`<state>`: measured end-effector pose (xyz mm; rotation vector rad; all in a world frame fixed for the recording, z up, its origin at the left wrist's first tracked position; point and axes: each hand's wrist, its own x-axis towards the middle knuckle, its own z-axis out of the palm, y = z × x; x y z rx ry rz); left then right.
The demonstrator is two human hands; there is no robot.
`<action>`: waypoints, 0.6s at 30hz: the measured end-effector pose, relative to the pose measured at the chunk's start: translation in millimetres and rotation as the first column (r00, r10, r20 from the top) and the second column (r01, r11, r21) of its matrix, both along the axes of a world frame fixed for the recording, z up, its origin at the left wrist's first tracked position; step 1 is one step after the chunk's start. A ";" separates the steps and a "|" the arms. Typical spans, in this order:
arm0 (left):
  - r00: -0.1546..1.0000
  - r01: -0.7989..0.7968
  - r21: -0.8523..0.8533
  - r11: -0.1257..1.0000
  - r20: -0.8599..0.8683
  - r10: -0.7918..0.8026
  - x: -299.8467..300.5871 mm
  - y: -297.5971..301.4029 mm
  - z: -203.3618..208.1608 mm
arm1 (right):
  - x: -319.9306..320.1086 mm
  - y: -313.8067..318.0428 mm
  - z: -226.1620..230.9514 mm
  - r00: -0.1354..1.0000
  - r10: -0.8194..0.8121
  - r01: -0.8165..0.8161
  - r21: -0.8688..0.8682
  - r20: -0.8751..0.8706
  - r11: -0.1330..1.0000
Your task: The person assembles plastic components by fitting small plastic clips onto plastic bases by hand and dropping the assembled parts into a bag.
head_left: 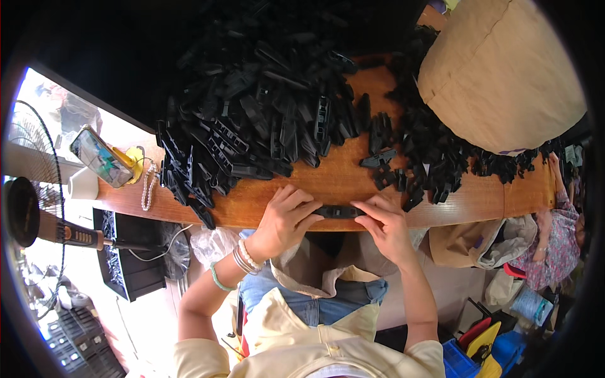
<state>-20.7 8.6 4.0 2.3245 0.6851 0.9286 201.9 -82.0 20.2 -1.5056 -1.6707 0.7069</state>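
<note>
A small, long black plastic part (339,211) is held level between my hands at the table's near edge. My left hand (288,215), with bracelets on its wrist, pinches the left end. The fingertips of my right hand (384,223) close on the right end. Just beyond them, a large heap of long black plastic parts (271,126) covers the left and middle of the wooden table (353,179). Smaller black pieces (435,151) are piled to the right, a few of them loose near my right hand. Fine details of the held part are too small to make out.
A big tan sack (501,75) stands at the back right. On the left are a phone (101,157) on a yellow stand, a bead string (149,186), a white cup (83,184) and a fan (31,211). An open cloth bag (328,286) hangs at my lap. Another person (551,242) sits far right.
</note>
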 end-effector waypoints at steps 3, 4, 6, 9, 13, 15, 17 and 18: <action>0.997 0.067 0.025 0.997 -0.034 -0.066 2.6 0.1 0.3 | -11.3 8.4 -6.4 0.998 0.050 -0.052 0.095 0.028 0.994; 0.999 0.048 0.007 0.999 -0.008 -0.048 3.6 -2.3 -4.7 | -13.9 8.9 -6.3 0.998 0.045 -0.048 0.103 0.032 0.994; 0.999 0.033 -0.003 0.999 0.020 -0.033 5.1 -2.4 -5.4 | -18.4 5.4 -5.3 0.998 -0.010 0.005 0.086 0.063 0.996; 0.998 0.060 -0.020 0.998 0.004 -0.060 3.0 3.2 0.2 | -18.0 -1.1 -4.7 0.997 -0.029 0.027 -0.029 -0.076 0.999; 0.992 0.123 -0.195 0.973 0.023 -0.120 17.6 15.3 14.8 | -5.8 -17.7 -0.3 0.911 -0.044 -0.025 -0.161 -0.410 0.987; 0.997 0.040 -0.114 0.993 0.063 -0.032 52.9 18.7 18.4 | 9.2 -10.5 0.1 0.983 -0.176 0.178 0.061 -0.045 0.982; 0.999 -0.034 0.021 0.999 0.025 0.034 90.1 27.2 12.1 | 16.8 3.7 -0.2 0.889 -0.366 0.266 0.341 0.276 0.902; 0.994 -0.108 0.151 0.983 -0.012 0.111 100.9 31.6 8.3 | 16.9 11.0 0.2 0.839 -0.396 0.272 0.343 0.373 0.899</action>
